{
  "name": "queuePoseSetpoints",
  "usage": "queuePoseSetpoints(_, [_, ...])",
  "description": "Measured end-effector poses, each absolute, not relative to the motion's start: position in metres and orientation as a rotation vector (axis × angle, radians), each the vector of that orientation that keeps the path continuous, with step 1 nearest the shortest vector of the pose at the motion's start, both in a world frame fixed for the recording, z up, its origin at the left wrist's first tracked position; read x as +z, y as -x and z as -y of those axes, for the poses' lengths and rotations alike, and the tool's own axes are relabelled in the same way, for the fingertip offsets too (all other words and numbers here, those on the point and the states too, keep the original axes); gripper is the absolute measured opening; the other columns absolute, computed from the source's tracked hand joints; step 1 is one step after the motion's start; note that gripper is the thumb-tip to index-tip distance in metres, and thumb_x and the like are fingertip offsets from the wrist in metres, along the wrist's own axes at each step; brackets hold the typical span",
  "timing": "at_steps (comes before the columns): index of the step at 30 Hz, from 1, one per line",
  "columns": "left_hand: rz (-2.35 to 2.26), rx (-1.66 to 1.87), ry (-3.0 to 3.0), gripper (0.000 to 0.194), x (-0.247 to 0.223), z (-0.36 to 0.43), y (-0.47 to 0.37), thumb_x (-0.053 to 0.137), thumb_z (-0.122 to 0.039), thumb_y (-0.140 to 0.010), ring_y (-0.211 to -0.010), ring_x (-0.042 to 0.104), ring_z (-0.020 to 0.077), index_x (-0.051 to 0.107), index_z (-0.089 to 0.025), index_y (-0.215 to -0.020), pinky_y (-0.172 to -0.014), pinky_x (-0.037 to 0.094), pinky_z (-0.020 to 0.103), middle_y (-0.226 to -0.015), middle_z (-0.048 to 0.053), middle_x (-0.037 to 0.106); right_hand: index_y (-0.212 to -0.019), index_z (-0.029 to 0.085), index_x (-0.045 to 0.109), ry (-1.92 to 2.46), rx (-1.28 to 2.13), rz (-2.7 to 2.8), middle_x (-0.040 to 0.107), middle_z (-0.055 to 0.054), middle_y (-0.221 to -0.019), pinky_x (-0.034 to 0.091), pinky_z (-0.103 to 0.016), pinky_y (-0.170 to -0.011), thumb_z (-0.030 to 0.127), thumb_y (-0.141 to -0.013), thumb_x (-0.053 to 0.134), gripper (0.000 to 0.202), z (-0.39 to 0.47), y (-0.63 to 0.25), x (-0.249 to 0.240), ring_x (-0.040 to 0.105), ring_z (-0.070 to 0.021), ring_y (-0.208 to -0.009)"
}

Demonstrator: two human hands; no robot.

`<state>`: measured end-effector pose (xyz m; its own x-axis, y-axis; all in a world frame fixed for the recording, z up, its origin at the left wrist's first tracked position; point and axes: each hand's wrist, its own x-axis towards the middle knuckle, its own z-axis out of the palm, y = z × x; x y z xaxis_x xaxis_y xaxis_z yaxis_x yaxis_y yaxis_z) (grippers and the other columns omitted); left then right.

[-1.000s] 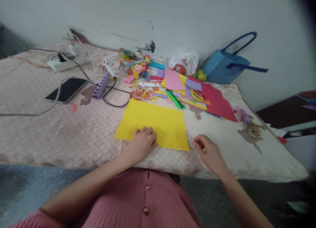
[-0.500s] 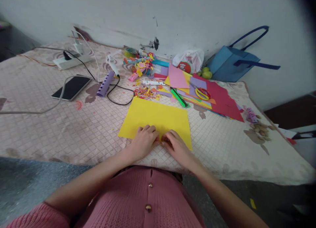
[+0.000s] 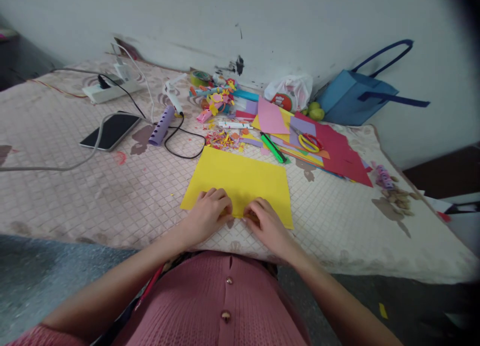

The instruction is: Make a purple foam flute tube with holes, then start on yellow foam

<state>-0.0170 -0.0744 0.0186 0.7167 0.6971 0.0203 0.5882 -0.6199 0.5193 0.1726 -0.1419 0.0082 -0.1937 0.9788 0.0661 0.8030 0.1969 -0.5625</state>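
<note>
A sheet of yellow paper [image 3: 242, 173] lies flat on the table in front of me, its near edge close to my body. My left hand [image 3: 211, 211] pinches that near edge left of its middle, fingers curled over the top and thumb beneath. A short way to the right, my right hand [image 3: 263, 217] grips the same edge with bent fingers and thumb. Between the two hands a short stretch of the edge shows, looking slightly curled or folded. The fingers partly hide the edge on both sides.
Beyond the sheet lie a green box cutter [image 3: 273, 147], scissors [image 3: 308, 142], red paper [image 3: 343, 153] and paper scraps [image 3: 224, 140]. To the left are a dotted purple paper tube [image 3: 162, 126], a glue gun [image 3: 173, 98], a tablet [image 3: 110, 131] and a power strip [image 3: 112, 90]. A blue bag [image 3: 354, 98] stands behind.
My left hand has slid left along the near edge, widening the gap between my hands. My right hand stays in nearly the same place on the paper.
</note>
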Motion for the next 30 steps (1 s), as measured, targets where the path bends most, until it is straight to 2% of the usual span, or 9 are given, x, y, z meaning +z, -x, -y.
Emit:
queuePoseSetpoints(5, [-1.0, 0.283, -2.445, 0.005, 0.021, 0.075, 0.016, 0.058, -0.021, -0.086, -0.092, 0.053, 0.0201, 0.062, -0.018, -0.084, -0.08, 0.039, 0.033, -0.096, 0.004, 0.059, -0.083, 0.02, 0.052, 1.749, 0.496, 2.103, 0.058, -0.004, -0.088, 0.043, -0.036, -0.078, 0.017, -0.086, 0.057, 0.006, 0.14, -0.161, 0.009, 0.051, -0.0212, -0.087])
queuePoseSetpoints(11, [-1.009, 0.265, -2.465, 0.011, 0.021, 0.076, 0.016, 0.056, -0.027, -0.088, -0.092, 0.053, 0.0204, 0.061, -0.018, -0.085, -0.079, 0.039, 0.034, -0.096, 0.005, 0.059, -0.08, 0.02, 0.052, 1.837, 0.384, 2.136, 0.06, -0.004, -0.085, 0.041, -0.036, -0.075, 0.02, -0.087, 0.056, 0.007, 0.136, -0.155, 0.004, 0.052, -0.0218, -0.084])
queuePoseSetpoints(17, [-1.048, 0.227, -2.509, 0.015, 0.021, 0.076, 0.013, 0.048, -0.023, -0.09, -0.091, 0.053, 0.0201, 0.06, -0.016, -0.086, -0.078, 0.039, 0.034, -0.097, 0.006, 0.058, -0.08, 0.019, 0.053, 1.864, 0.31, 2.157, 0.061, -0.004, -0.085, 0.039, -0.034, -0.073, 0.022, -0.088, 0.054, 0.008, 0.135, -0.153, 0.003, 0.052, -0.0214, -0.084])
queuePoseSetpoints(30, [-1.07, 0.237, -2.546, 0.016, 0.021, 0.076, 0.014, 0.046, -0.021, -0.09, -0.088, 0.053, 0.0197, 0.059, -0.016, -0.083, -0.075, 0.038, 0.033, -0.095, 0.006, 0.058, -0.08, 0.02, 0.052, 1.89, 0.12, 2.157, 0.06, -0.006, -0.083, 0.035, -0.034, -0.067, 0.024, -0.091, 0.047, 0.013, 0.14, -0.147, 0.0, 0.052, -0.0231, -0.084])
